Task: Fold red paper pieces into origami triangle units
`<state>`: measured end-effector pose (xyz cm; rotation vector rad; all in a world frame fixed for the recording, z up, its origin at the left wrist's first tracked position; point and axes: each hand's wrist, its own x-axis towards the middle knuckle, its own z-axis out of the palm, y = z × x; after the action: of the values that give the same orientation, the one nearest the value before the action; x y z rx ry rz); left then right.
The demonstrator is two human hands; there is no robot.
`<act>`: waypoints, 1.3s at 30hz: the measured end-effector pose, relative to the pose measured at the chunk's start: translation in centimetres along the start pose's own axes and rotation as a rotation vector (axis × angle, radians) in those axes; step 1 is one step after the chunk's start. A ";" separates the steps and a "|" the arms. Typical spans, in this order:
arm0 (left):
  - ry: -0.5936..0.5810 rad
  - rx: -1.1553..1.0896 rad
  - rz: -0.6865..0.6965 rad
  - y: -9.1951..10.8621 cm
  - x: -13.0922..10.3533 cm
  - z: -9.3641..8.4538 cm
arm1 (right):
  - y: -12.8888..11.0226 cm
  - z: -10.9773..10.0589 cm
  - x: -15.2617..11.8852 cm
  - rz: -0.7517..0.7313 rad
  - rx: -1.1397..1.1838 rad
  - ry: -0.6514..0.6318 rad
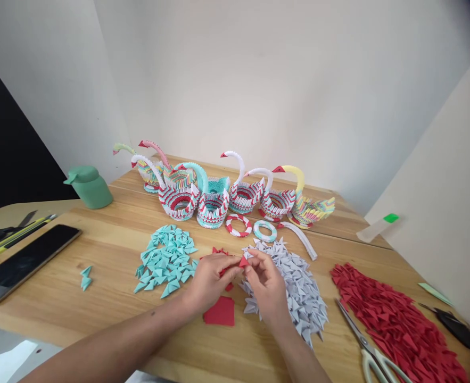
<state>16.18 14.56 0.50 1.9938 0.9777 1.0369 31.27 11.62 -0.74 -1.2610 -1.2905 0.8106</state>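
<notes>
Between my two hands is a small red folded paper piece [244, 261], pinched at the fingertips. My left hand [214, 276] grips it from the left, thumb and fingers pressed together. From the other side my right hand [266, 282] closes thumb and forefinger on the same piece. Beneath the left wrist lies a stack of red paper rectangles [220, 311]. A few red folded pieces [220, 251] show just behind the left hand, partly covered by it. The right hand is over the near-left part of a pile of pale lilac folded triangles [302, 292].
Several paper swans [213, 207] stand along the back, with two paper rings [238, 225] before them. Turquoise triangles [165, 258] lie left, red triangles [398, 319] right beside scissors [366, 343]. A phone [27, 260] and green lidded container [91, 189] are far left.
</notes>
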 end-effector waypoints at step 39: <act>-0.039 -0.586 -0.295 -0.5 0.3 0.0 | -0.9 -0.7 0.4 0.154 0.122 -0.167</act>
<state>16.12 15.06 0.22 1.3417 0.7984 0.9741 31.78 11.69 0.37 -1.2256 -1.2656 1.1075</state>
